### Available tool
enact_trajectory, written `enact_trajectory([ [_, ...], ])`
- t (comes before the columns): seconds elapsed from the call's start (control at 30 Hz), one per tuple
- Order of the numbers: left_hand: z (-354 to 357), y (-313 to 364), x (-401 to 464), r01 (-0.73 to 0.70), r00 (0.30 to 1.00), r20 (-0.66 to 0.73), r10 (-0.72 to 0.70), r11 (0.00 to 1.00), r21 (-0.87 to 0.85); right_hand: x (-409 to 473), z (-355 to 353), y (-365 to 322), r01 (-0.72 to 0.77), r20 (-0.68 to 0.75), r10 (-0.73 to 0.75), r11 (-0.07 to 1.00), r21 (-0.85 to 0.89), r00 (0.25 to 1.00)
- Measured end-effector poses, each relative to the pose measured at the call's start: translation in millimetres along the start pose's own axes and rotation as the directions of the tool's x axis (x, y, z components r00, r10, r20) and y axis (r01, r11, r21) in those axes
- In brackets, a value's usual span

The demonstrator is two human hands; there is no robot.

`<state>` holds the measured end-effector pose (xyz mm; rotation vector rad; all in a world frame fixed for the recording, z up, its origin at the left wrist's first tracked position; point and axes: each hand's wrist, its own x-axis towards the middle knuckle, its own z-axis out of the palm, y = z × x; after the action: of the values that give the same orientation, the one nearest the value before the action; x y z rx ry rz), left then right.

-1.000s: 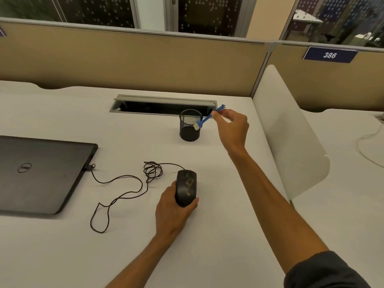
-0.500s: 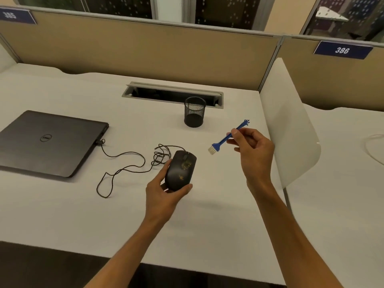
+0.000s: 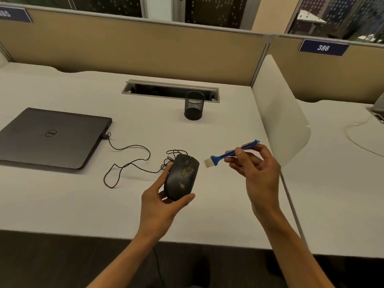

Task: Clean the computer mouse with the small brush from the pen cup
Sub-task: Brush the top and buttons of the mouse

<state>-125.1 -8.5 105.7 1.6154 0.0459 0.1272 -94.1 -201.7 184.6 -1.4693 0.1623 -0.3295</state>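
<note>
left hand is cradling the mouse just off the desk, thumb curled under the tail end at 6 o'clock, fingers wrapping the far side at 9, top shell facing up and tilted slightly toward the camera. right hand is pinching the blue brush mid-handle between thumb and first fingers, other fingers loosely curled, nothing else in it. bristles are pointing down-left, sitting just beside the mouse's front-right edge at its 2 o'clock, not touching yet. pen cup is standing well apart at 12 o'clock, looking empty from here. cable is trailing off at 9 o'clock to the closed laptop, slack. judgement: brush is fetched, the sweeping pass is the step in hand. doing it well probably means choking the grip closer to the head for control, working the bristle tips along the wheel slot and button seams where grime looks heaviest, flicking outward away from the gaps, and keeping the left grip firm so the shell isn't rocking. watch the cable slack doesn't tug the laptop plug.
</note>
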Motion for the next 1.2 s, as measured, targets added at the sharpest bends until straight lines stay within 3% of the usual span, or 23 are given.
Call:
enact_trajectory([
  [0.23, -36, 2, -47, 0.005, 0.994, 0.112, -0.007, 1.000, 0.016, -68, 12, -3, 0.070, -0.043, -0.073, 0.996, -0.058, 0.996],
  [0.5, -70, 6, -82, -0.012, 0.986, 0.169, 0.010, 1.000, 0.015, -122, 27, -11, 0.050, -0.062, -0.058, 0.991, -0.123, 0.996],
  [0.67, -77, 6, -98, -0.006, 0.981, 0.194, 0.002, 1.000, 0.017, -140, 32, -12, 0.053, -0.024, -0.057, 0.988, -0.144, 0.998],
  [1.03, -70, 15, -128, -0.063, 0.981, 0.190, 0.049, 0.996, 0.068, -176, 10, -14, 0.239, 0.049, -0.235, 0.927, -0.291, 0.971],
  [1.2, -64, 16, -139, -0.067, 0.982, 0.183, 0.053, 0.995, 0.072, -178, -4, -8, 0.199, 0.061, -0.190, 0.934, -0.295, 0.980],
])
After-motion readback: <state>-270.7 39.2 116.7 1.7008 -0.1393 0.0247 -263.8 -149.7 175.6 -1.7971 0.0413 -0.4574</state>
